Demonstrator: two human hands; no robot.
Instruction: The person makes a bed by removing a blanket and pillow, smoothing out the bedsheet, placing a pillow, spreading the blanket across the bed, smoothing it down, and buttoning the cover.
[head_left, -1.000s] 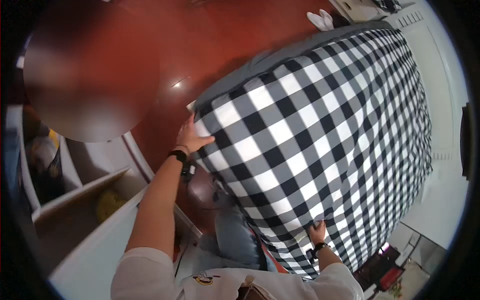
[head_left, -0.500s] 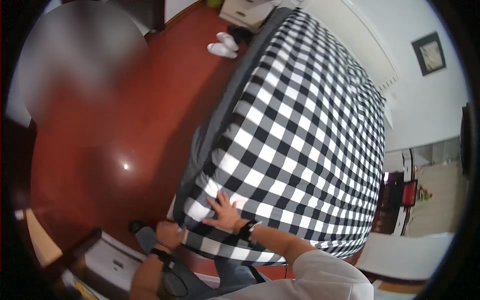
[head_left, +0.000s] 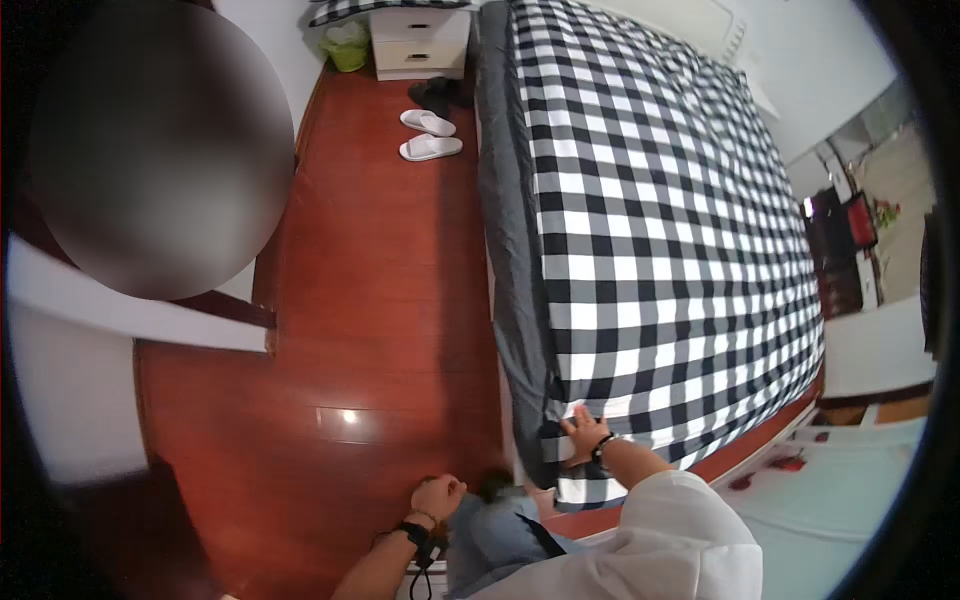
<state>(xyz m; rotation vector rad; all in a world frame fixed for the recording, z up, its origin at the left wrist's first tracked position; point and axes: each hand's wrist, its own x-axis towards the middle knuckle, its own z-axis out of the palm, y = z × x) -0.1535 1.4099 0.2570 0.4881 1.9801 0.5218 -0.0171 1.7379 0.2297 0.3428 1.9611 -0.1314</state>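
A black, white and grey checked bed cover (head_left: 640,270) lies over the bed, with some creases toward the headboard. My right hand (head_left: 587,437) rests flat on its near corner, fingers spread. Along the bed's left side, a plain dark grey cloth (head_left: 515,260) hangs below the checked one. My left hand (head_left: 438,497) is curled into a loose fist over the floor, apart from the bed and beside my leg. I see nothing in it.
Reddish wood floor (head_left: 370,300) runs left of the bed. White slippers (head_left: 430,148) and dark shoes (head_left: 432,97) lie near a white nightstand (head_left: 420,45). A green bin (head_left: 347,50) stands beside it. At left, a wall end (head_left: 200,325) juts out.
My view has turned, so the bed appears more upright and farther right. My left hand has moved away from the bed corner. My right hand stays pressed on the checked cover.
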